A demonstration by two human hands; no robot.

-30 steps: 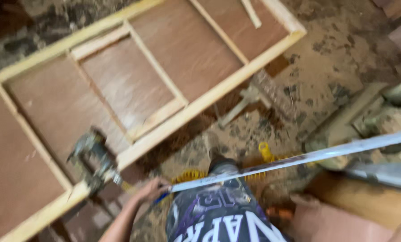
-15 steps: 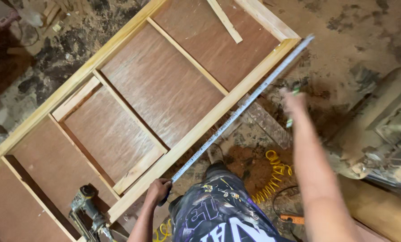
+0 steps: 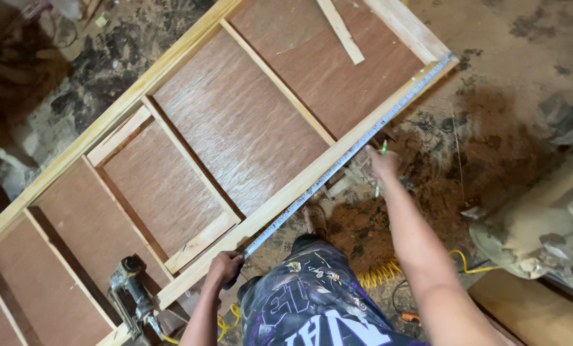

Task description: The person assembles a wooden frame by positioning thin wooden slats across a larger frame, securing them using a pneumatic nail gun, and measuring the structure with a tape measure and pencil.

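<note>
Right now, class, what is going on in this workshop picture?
A person stands over a long wooden frame lying on a dusty floor. A tape measure is stretched along the frame's near rail. The left hand holds the tape down at one end, and the right hand, holding a green pencil, rests beside the tape further along. A nail gun sits by the frame, and a yellow coiled hose lies near the person's feet.
</note>
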